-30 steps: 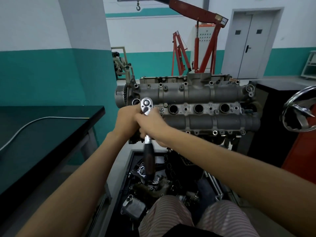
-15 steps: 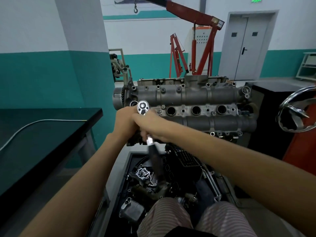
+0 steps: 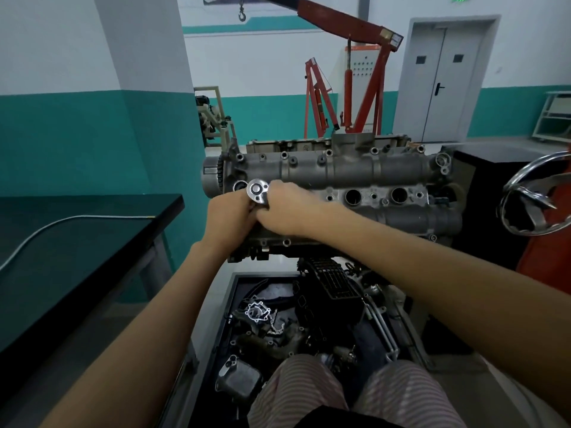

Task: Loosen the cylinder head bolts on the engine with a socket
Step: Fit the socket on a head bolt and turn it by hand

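Note:
A grey engine cylinder head (image 3: 355, 171) stands on a stand in front of me, with round plug holes along its middle and bolts along its edges. The shiny round head of a ratchet wrench (image 3: 256, 190) sits at the left end of the cylinder head. My right hand (image 3: 293, 208) grips the ratchet just below its head, and its handle is hidden under my hand and forearm. My left hand (image 3: 228, 217) is curled beside the ratchet, against the engine's left end; what it holds is hidden. The socket and the bolt under the ratchet are out of sight.
A black-topped bench (image 3: 77, 242) with a steel hose runs along my left. A black tray (image 3: 234, 291) of engine parts lies below the engine, by my knees. A chrome handwheel (image 3: 531, 196) sticks out at the right. A red engine crane (image 3: 349, 72) stands behind.
The ratchet handle, which hung down below my hands, has swung up to the right and now lies hidden under my right hand. The view has moved closer to the engine.

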